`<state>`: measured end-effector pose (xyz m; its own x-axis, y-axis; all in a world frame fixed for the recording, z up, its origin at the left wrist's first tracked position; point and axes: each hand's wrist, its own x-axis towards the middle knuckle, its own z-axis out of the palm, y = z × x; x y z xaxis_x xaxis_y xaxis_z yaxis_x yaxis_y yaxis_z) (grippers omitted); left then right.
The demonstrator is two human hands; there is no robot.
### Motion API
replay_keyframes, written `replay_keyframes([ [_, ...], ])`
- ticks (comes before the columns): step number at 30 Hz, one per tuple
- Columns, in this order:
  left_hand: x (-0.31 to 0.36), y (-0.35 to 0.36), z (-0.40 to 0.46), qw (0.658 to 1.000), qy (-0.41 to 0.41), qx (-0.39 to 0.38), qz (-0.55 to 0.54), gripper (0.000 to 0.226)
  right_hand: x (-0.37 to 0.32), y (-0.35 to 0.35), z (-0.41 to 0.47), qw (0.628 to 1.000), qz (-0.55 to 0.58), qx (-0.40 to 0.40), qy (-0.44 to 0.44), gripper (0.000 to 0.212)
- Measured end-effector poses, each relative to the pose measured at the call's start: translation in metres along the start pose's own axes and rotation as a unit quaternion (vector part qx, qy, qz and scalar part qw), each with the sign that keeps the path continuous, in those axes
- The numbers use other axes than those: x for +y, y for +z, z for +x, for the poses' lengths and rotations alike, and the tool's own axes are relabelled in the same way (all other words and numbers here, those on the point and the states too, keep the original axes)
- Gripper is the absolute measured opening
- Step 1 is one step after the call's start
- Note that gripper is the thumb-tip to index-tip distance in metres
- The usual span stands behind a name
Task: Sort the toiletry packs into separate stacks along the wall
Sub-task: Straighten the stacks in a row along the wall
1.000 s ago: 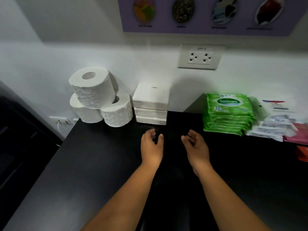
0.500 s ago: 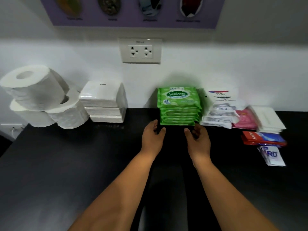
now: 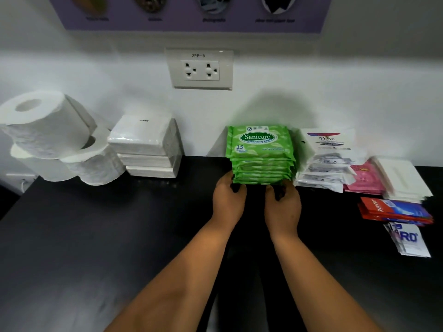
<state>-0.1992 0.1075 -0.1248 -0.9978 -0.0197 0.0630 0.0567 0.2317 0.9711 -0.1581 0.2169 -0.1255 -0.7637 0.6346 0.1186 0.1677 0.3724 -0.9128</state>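
While I am reaching forward with both arms, my left hand (image 3: 229,200) and my right hand (image 3: 282,203) are meeting the near, bottom edge of the stack of green Sanicare wipes packs (image 3: 261,155), which is sitting straight ahead of my fingertips and backing against the wall (image 3: 311,92). My left fingers are curling at the stack's near-left corner and my right fingers at its near-right corner; they are touching the lowest packs, but I cannot tell whether they are truly pinching anything or only squaring the pile. The packs are lying flat with their long axis running side to side across my reach, so both hands are equally near, one per end. Just beyond my right hand, the Dove sachets (image 3: 326,161) are leaning almost against the green stack, with pink sachets (image 3: 363,179) farther right. Well off to my left, the white napkin packs (image 3: 146,147) and toilet rolls (image 3: 48,125) are standing apart.
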Motion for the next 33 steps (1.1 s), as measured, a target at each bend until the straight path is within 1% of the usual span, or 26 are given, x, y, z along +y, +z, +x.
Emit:
replay_keyframes([
  [4,-0.001,-0.004,0.002,1.0,-0.002,-0.01,-0.013,0.03,-0.003,0.003,-0.002,1.0,0.002,0.0,-0.014,0.035],
  [7,-0.002,-0.007,0.004,1.0,-0.006,-0.013,-0.022,0.03,-0.004,0.005,-0.001,1.0,-0.004,-0.003,-0.012,0.038],
  [10,-0.002,-0.011,0.004,1.0,-0.009,0.0,-0.03,0.03,-0.006,0.007,-0.004,1.0,-0.007,-0.018,-0.013,0.041],
  [18,-0.01,-0.04,0.007,0.998,-0.006,0.029,-0.062,0.031,-0.019,0.026,-0.017,0.997,-0.001,-0.067,-0.022,0.039],
  [20,-0.01,-0.05,0.008,0.997,-0.012,0.035,-0.068,0.035,-0.023,0.033,-0.021,0.997,0.005,-0.076,-0.018,0.041],
  [25,-0.014,-0.073,0.015,0.996,-0.027,0.058,-0.058,0.034,-0.033,0.051,-0.032,0.996,0.011,-0.091,-0.023,0.044],
  [31,-0.021,-0.09,0.021,0.997,-0.026,0.061,-0.048,0.033,-0.04,0.067,-0.041,0.995,0.016,-0.093,-0.007,0.051],
  [33,-0.022,-0.092,0.022,0.997,-0.02,0.056,-0.043,0.031,-0.041,0.069,-0.041,0.996,0.013,-0.091,-0.01,0.046],
])
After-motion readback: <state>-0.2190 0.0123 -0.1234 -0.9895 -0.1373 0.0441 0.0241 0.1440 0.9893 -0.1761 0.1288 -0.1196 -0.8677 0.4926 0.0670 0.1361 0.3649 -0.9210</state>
